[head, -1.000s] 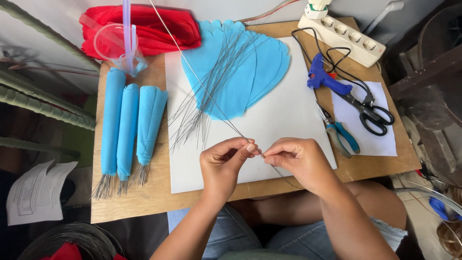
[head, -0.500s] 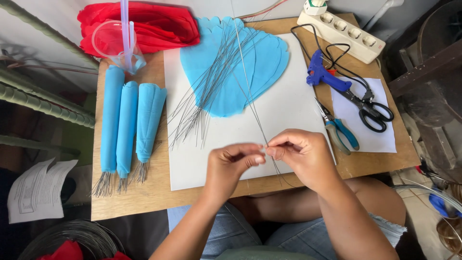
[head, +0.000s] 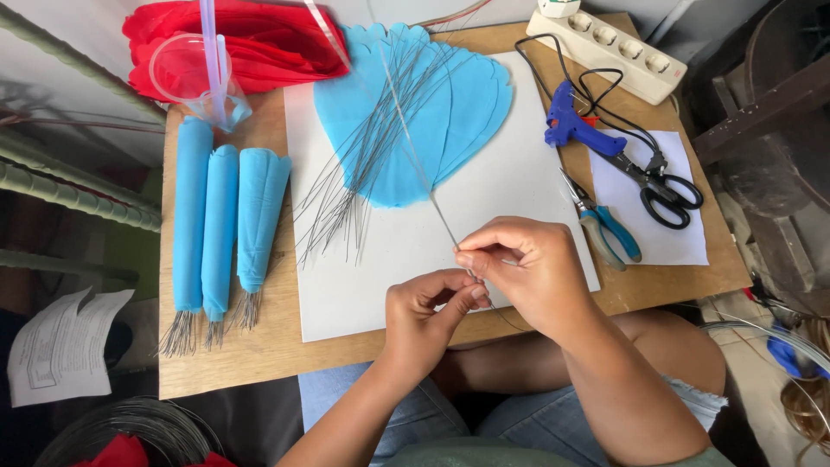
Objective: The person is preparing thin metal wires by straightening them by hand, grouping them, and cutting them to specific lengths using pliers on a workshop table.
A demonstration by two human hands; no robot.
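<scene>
Left hand [head: 428, 311] and right hand [head: 519, 268], fingertips pinched shut on one thin wire [head: 415, 164] above the white board [head: 519, 190]; exact contact points apparently hidden by fingers.

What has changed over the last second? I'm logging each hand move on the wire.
Both hands shifted a little rightward along the table's near edge, and the right hand now sits above the left hand instead of beside it. Both still pinch the thin wire. The wire bundle, blue paper, rolls and tools stayed put.
</scene>
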